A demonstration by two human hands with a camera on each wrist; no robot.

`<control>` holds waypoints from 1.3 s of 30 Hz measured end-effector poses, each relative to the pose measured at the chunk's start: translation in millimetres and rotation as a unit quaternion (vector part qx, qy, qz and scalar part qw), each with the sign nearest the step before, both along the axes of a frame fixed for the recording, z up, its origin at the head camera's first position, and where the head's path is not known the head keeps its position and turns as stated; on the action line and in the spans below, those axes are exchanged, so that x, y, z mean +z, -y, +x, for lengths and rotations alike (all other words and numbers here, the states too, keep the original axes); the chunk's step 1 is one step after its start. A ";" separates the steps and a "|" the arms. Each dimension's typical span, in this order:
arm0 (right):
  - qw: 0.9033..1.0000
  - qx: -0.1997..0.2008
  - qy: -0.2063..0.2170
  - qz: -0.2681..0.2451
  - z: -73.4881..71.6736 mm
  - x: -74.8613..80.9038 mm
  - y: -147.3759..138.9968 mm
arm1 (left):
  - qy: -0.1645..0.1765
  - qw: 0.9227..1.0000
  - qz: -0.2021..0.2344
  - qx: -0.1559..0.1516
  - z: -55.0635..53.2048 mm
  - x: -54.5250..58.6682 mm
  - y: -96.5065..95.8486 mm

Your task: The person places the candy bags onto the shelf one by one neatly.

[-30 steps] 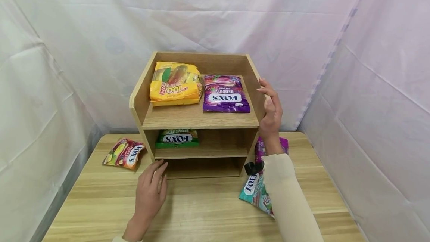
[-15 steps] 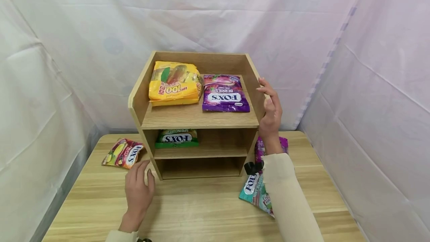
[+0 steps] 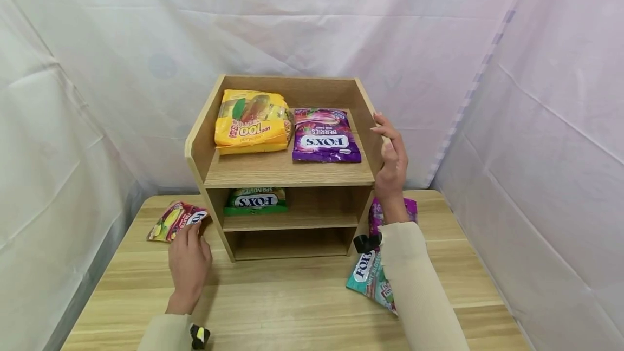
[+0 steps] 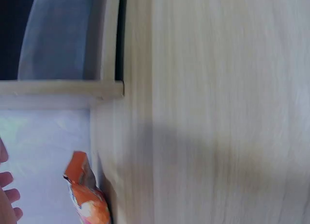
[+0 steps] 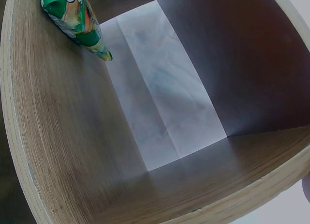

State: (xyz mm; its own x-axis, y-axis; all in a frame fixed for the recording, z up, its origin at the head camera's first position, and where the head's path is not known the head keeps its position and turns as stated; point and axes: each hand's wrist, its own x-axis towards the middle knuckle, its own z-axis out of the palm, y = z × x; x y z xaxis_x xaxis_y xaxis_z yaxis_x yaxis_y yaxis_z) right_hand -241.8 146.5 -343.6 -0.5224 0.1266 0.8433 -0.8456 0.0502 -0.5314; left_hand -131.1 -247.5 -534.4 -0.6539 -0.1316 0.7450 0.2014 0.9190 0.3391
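Observation:
My left hand (image 3: 189, 259) is over the table at left, fingertips overlapping the near edge of a red and orange Fox's candy bag (image 3: 170, 220) in the head view. In the left wrist view that bag (image 4: 89, 200) lies beyond the fingers (image 4: 7, 180), which stand apart from it. My right hand (image 3: 391, 161) rests along the right side panel of the wooden shelf (image 3: 287, 176), fingers at its upper edge. On the top tier lie a yellow candy bag (image 3: 251, 123) and a purple Fox's Berries bag (image 3: 325, 134). A green Fox's bag (image 3: 255, 201) sits on the middle tier.
A teal Fox's bag (image 3: 370, 280) and a purple bag (image 3: 409, 210) lie right of the shelf, partly hidden by the right arm. White sheeting (image 3: 312, 26) hangs behind and at both sides of the table (image 3: 278, 307).
My left hand has moved left, away from the shelf's lower left corner, to the red and orange candy bag. My right hand stays at the shelf's right side panel.

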 end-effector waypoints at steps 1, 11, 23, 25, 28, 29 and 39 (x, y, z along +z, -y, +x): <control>1.000 0.001 0.000 0.001 1.2 1.1 0.5 | 0.007 1.000 -0.002 0.002 -1.6 -2.1 2.6; 1.000 0.005 -0.002 -0.003 27.5 24.6 12.0 | 0.094 0.995 -0.009 0.032 -12.8 -22.2 16.2; 1.000 0.001 -0.016 -0.003 -0.2 1.3 1.3 | 0.213 0.975 -0.040 0.041 -13.5 -39.0 19.4; 1.000 0.005 -0.014 -0.004 -1.3 0.2 1.3 | 0.228 0.972 -0.039 0.042 -14.2 -39.5 19.8; 1.000 0.005 -0.012 -0.001 -1.5 -0.1 1.8 | 0.248 0.967 -0.036 0.042 -14.6 -40.5 20.8; 1.000 0.003 -0.011 0.000 -1.7 -0.6 1.6 | 0.253 0.966 -0.035 0.040 -14.3 -40.5 20.9; 1.000 0.003 -0.012 -0.002 -0.6 -0.1 0.6 | 0.276 0.959 -0.061 0.022 -11.7 -42.8 20.8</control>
